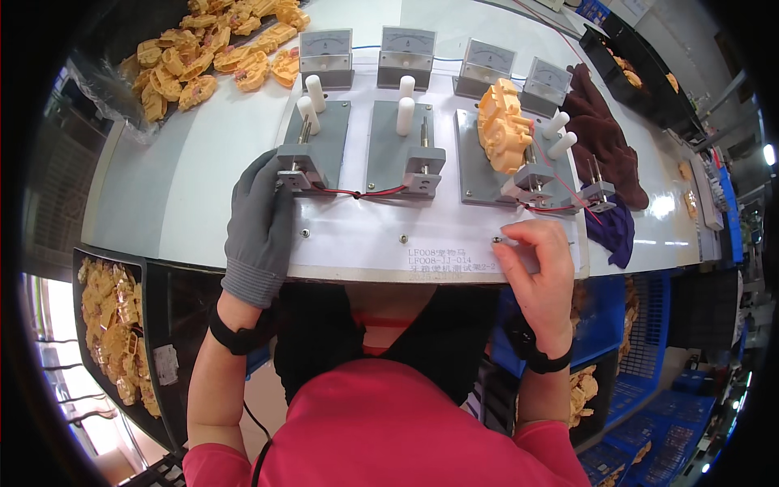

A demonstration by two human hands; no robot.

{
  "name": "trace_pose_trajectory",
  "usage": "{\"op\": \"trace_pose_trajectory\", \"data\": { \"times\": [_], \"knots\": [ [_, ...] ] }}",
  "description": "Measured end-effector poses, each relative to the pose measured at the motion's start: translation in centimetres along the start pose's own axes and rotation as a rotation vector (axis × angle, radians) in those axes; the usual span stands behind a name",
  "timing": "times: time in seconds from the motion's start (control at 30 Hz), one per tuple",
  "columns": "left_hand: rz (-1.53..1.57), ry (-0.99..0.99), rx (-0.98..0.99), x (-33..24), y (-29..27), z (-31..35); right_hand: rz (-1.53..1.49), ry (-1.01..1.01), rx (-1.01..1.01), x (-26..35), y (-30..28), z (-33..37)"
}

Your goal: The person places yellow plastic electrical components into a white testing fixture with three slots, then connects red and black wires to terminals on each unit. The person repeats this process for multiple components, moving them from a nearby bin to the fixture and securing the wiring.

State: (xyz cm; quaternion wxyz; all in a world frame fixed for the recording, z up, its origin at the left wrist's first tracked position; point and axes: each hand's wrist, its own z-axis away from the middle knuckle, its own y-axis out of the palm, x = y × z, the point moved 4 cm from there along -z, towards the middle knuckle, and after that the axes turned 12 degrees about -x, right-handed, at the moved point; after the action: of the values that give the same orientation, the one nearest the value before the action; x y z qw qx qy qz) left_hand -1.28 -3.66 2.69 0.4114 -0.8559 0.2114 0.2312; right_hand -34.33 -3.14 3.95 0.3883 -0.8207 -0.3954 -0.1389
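My gloved left hand point(258, 223) lies flat at the left end of the white fixture board point(365, 235), its fingers point(261, 180) stretched open and touching the grey clamp block point(302, 166) of the leftmost station, gripping nothing. My bare right hand point(540, 264) rests at the board's front right corner, thumb and forefinger pinched close together just beside a small screw head point(497, 239); whether they hold anything between them I cannot tell. Of the three grey stations in full view on the board, only the right one is loaded: an orange plastic toy part point(505, 126) stands on edge on that plate, near its clamp and the red wires point(361, 193) running along the front of the clamps. The left and middle plates are bare but for their white pegs point(405, 114), so I judge the work to be at an early stage, with one piece mounted and two stations unfilled. A row of analogue meters point(406, 50) stands along the board's back edge. The white table point(211, 162) carries a heap of the same orange parts point(215, 53) at its back left corner and a dark maroon cloth point(604, 134) at the right end of the board. A black tray of orange parts point(114, 325) sits below the table's front left corner, blue crates point(641, 325) stand below at the right, and another black bin point(641, 73) lies beyond the cloth.
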Motion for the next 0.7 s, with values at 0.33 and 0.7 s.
{"op": "trace_pose_trajectory", "data": {
  "times": [0.33, 0.7],
  "knots": [
    [0.206, 0.287, 0.096, -9.0, -4.0, -7.8, -0.317, 0.314, -0.127, -0.7, -0.3, -1.0],
    [-0.517, 0.852, 1.069, -21.9, 11.8, -10.1, -0.562, 0.238, -0.179, -1.2, 0.3, -1.2]
  ]
}}
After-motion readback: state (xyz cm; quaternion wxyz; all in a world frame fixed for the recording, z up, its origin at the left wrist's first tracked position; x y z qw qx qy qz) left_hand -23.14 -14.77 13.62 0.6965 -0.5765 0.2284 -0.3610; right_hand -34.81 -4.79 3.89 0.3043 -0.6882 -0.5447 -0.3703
